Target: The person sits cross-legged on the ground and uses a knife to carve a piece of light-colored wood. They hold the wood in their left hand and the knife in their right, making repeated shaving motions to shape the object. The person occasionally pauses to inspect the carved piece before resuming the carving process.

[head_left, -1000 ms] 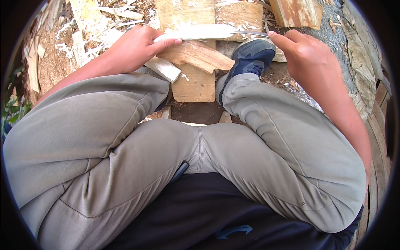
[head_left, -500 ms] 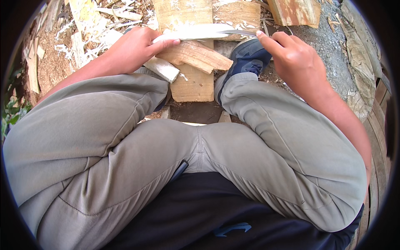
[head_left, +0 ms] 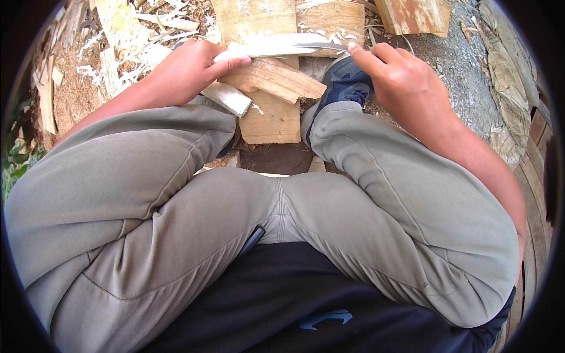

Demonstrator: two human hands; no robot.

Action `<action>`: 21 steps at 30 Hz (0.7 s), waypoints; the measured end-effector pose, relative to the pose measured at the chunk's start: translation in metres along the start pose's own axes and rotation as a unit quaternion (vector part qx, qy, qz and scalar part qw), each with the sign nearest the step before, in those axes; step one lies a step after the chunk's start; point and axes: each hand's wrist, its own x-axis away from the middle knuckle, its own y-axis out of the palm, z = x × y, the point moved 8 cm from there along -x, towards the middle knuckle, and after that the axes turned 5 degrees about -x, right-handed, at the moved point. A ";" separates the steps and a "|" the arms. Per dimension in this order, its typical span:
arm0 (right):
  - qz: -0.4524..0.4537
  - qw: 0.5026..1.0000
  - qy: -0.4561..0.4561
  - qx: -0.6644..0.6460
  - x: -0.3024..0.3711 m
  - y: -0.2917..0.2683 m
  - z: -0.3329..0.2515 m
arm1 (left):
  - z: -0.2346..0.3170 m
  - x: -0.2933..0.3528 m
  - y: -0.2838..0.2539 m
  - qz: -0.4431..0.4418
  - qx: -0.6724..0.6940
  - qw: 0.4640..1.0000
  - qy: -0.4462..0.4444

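Note:
My left hand (head_left: 203, 63) is closed round the left end of a pale, whittled piece of wood (head_left: 265, 46), thumb along its near side. In my right hand (head_left: 400, 70) is a knife (head_left: 323, 45); its fingers wrap a handle they hide. The thin, dark blade lies against the right part of the pale wood. Under that wood, a rough brown wood chunk (head_left: 282, 81) rests slantwise on a flat board (head_left: 271, 123). A pale stick (head_left: 229, 99) with a cut end lies beside the chunk, below my left hand.
Wood shavings (head_left: 129, 47) cover the ground at the upper left. Wider boards (head_left: 256, 17) lie beyond the work, and a split wood block (head_left: 413, 16) sits at the far right. My blue shoe (head_left: 353, 82) is close to the board's right side. Crumpled sheeting (head_left: 506, 88) lies farther right.
My right hand and the knife have moved left, sliding the blade further along the pale wood. My left hand stays nearly in place.

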 end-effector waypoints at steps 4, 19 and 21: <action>-0.025 1.000 0.003 0.001 -0.004 -0.003 0.000 | 0.001 0.001 0.000 -0.001 0.003 1.000 -0.001; -0.052 0.954 0.115 -0.271 -0.050 -0.032 0.046 | -0.022 -0.007 -0.026 0.093 -0.059 0.994 0.015; -0.029 0.953 0.129 -0.274 -0.059 -0.040 0.056 | -0.026 -0.010 -0.044 0.115 -0.072 0.990 0.027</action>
